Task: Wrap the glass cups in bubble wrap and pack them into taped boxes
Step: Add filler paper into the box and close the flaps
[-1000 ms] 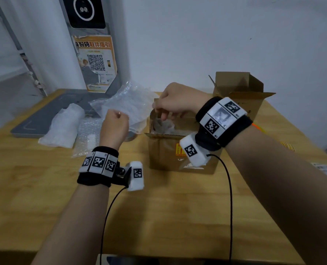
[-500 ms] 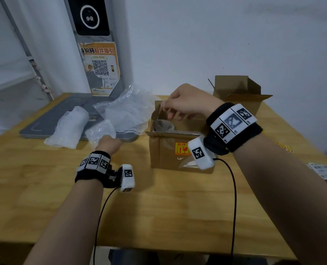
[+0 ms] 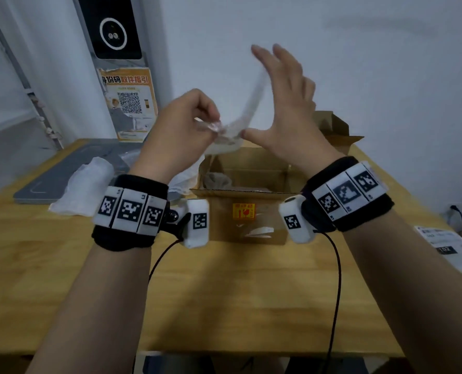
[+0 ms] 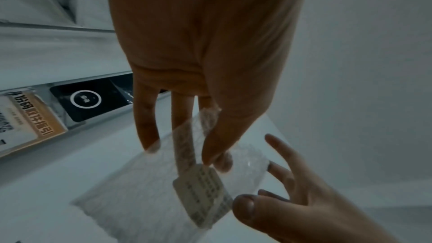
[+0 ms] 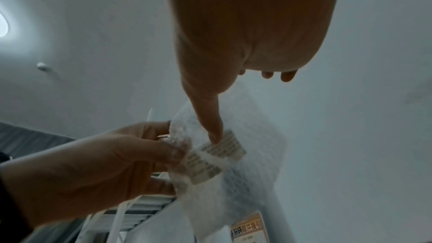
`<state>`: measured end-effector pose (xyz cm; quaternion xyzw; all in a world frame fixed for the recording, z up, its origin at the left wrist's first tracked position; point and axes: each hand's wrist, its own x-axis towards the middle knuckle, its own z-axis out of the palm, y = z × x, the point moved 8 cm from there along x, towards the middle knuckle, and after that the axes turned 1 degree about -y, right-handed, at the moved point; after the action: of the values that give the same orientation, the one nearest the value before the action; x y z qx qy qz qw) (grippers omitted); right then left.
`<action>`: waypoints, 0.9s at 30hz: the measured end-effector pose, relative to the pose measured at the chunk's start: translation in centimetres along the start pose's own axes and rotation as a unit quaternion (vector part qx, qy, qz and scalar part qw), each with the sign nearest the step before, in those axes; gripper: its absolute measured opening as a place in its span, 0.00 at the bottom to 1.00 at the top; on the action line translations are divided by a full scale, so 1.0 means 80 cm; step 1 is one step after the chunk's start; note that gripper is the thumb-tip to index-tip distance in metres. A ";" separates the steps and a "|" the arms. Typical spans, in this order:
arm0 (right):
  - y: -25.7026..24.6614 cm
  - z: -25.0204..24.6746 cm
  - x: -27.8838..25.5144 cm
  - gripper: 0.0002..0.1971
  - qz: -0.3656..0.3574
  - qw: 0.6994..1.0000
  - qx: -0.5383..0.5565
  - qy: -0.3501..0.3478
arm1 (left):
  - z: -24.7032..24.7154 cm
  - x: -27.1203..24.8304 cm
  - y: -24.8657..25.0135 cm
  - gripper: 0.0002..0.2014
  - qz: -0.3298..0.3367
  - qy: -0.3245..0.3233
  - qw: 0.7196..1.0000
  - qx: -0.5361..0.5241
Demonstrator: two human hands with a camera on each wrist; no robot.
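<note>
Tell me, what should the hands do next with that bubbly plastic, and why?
Probably spread it open. The left hand pinches one end of the bubble wrap; the right hand is open, thumb touching it, so it could take the other edge.

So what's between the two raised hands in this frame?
A sheet of bubble wrap with a printed label. The left hand pinches one edge; the right hand is spread open, thumb against it. The wrist views show it best.

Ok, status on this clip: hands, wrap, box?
Left hand pinches bubble wrap sheet aloft. Right hand open, thumb on its label. Box open below, unobstructed.
</note>
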<state>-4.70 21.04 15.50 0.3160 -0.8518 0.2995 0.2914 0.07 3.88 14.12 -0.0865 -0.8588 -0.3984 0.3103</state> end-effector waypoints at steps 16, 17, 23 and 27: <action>0.079 0.101 -0.085 0.20 0.107 0.907 -0.044 -0.406 | 0.132 -0.041 -0.061 0.14 -0.095 -0.277 0.917 0.269; 0.077 0.104 -0.086 0.24 0.114 0.901 -0.044 -0.416 | 0.133 -0.042 -0.062 0.16 -0.098 -0.294 0.909 0.279; 0.069 0.123 -0.095 0.35 0.165 0.856 -0.034 -0.489 | 0.156 -0.046 -0.079 0.21 -0.096 -0.364 0.856 0.355; 0.078 0.124 -0.097 0.20 0.143 0.850 -0.052 -0.505 | 0.162 -0.046 -0.093 0.22 -0.069 -0.359 0.860 0.356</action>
<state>-7.28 20.84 1.65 0.2828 -0.9317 0.0919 -0.2088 -5.98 8.84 0.86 -0.0476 -0.9978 -0.0273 -0.0385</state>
